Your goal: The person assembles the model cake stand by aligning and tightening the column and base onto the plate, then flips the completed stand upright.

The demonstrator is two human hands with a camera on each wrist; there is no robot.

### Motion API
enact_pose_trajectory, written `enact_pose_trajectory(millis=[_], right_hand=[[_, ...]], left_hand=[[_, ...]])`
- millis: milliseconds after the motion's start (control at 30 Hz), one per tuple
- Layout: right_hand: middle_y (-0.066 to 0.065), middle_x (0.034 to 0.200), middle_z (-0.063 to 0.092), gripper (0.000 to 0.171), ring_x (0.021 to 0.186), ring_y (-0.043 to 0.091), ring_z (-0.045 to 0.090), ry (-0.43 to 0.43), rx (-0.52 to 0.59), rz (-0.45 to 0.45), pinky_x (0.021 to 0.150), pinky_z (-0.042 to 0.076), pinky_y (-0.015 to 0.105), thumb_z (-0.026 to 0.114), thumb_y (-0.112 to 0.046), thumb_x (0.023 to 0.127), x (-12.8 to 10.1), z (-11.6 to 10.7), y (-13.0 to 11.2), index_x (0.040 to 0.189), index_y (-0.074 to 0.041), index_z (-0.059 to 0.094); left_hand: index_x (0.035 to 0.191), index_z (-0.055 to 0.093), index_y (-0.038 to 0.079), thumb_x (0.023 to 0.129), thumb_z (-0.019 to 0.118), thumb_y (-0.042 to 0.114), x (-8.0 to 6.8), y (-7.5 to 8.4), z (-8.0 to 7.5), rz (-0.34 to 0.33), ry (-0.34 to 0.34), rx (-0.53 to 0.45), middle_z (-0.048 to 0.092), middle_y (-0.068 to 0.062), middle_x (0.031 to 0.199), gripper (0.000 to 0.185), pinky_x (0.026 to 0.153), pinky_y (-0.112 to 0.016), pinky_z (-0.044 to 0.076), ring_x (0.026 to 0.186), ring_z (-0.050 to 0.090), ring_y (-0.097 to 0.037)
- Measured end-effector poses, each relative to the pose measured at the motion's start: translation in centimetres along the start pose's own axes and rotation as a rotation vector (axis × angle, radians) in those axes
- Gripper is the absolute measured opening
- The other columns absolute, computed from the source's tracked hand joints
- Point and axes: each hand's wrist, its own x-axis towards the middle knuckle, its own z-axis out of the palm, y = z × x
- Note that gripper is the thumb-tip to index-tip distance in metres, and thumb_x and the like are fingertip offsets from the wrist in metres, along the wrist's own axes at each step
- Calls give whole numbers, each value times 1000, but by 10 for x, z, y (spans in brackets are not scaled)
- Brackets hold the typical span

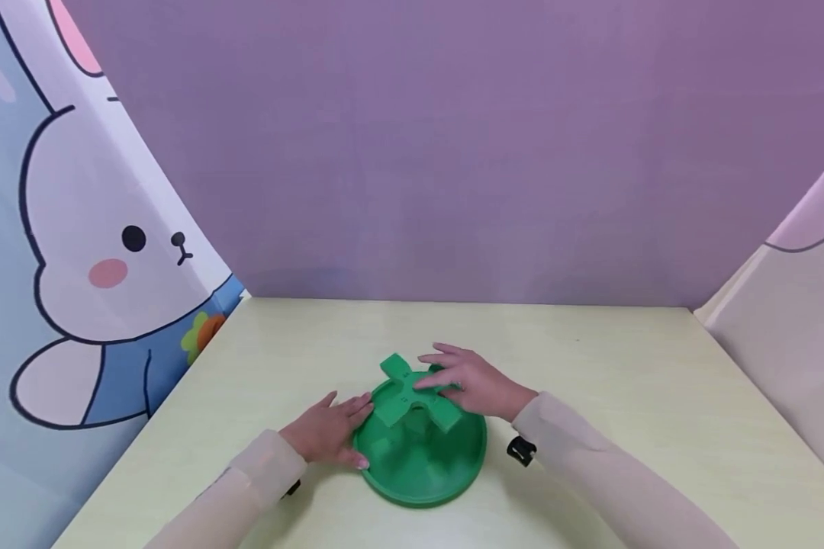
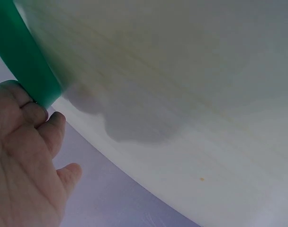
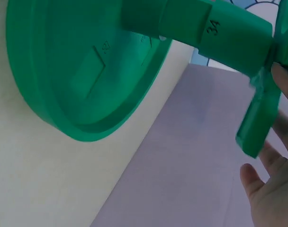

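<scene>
A round green base (image 1: 419, 465) with a raised rim lies on the table. From its middle rises a green post (image 3: 236, 40) marked 34. On top of the post sits a green cross-shaped piece (image 1: 407, 395) with several flat arms. My left hand (image 1: 329, 431) rests against the base's left side, thumb and fingers spread along the rim (image 2: 25, 56). With my right hand (image 1: 477, 381) I hold the cross-shaped piece at its right side, one finger lying across its top. Part of that grip is hidden by the piece.
The pale tabletop (image 1: 632, 396) extends around the base. Behind it stands a purple backdrop (image 1: 467, 152). A cloth with a cartoon rabbit (image 1: 89, 198) hangs on the left, and a pale cloth (image 1: 796, 328) on the right.
</scene>
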Motion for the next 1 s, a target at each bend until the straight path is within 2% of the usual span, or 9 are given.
enact_pose_trajectory(millis=[167,233,333,467,700,800,867,933,1000], right_hand=[[11,120,68,30,124,36,53,-23,-43,-6,103,41,52,71,-4,87,1,1,-4,114,-15,74],[9,114,69,30,114,28,60,-30,-26,4,99,46,44,71,-6,87,1,2,-6,115,-15,74],[5,103,68,29,92,17,63,-33,-9,28,82,53,29,71,-10,88,1,4,-9,117,-14,73],[3,102,67,28,84,11,62,-7,-48,100,71,52,22,68,-15,89,2,10,-18,117,-15,73],[6,94,65,30,71,14,62,52,-136,289,51,46,22,66,-20,90,3,21,-53,119,-12,70],[8,102,70,29,85,22,67,89,-117,371,57,54,32,63,-24,93,5,19,-62,118,-11,70],[8,105,70,26,93,25,66,134,-94,386,65,56,38,61,-23,94,5,15,-62,116,-10,71],[9,107,69,24,99,28,64,173,-73,340,75,56,42,60,-14,94,4,10,-56,114,-9,71],[13,111,67,29,105,31,61,180,-69,254,85,54,45,60,0,89,2,5,-45,115,-7,70]], left_hand=[[144,44,0,81,66,60,0,-2,-1,0,1,5,39,-12,153,90,112,-53,29,139,40,-27],[144,44,0,81,66,60,-1,-2,-1,-1,-2,4,39,-12,153,90,112,-53,29,139,40,-27],[145,43,0,81,65,60,-2,-2,-1,-1,-6,-9,39,-12,153,90,113,-53,29,139,39,-27],[145,42,0,81,66,60,-3,-3,-2,-3,-8,-28,38,-12,153,91,113,-53,28,140,38,-27],[144,43,0,81,66,60,-7,-5,0,15,3,-8,39,-12,153,90,112,-54,30,139,40,-27],[144,44,-1,81,66,60,-8,-7,2,27,18,6,39,-13,153,90,111,-54,31,138,41,-27],[144,43,-1,82,65,61,-8,-8,3,32,20,8,39,-13,153,90,111,-55,31,139,40,-27],[144,43,-1,82,65,61,-9,-9,4,33,20,2,39,-13,153,90,111,-55,31,139,40,-28],[144,43,-1,82,65,61,-8,-9,5,33,19,-6,39,-13,153,90,111,-55,31,139,40,-28]])
